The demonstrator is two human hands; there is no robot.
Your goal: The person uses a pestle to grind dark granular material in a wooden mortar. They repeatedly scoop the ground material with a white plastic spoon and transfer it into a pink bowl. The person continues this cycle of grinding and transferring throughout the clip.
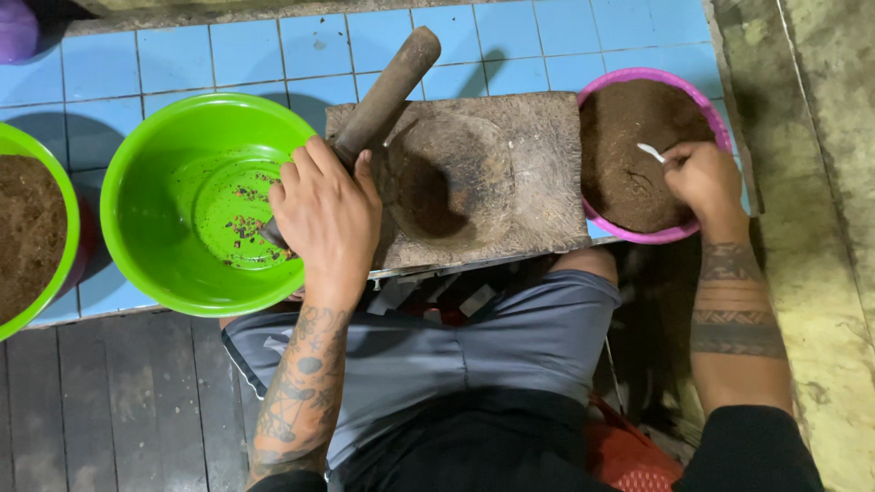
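Here the pestle (387, 91) was gripped by the left hand (324, 214) over the stone mortar (460, 178), while a white spoon (652, 152) was pinched by the right hand (704, 182) in the pink bowl (638, 235), ready for scooping.

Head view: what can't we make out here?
- Spoon in the pink bowl: only the white tip shows; the right hand covers the rest.
- Pestle: its lower end is hidden under the left hand.
- Second green bowl with brown powder: cut off by the left edge.
- Purple object: cut off at the top-left corner.
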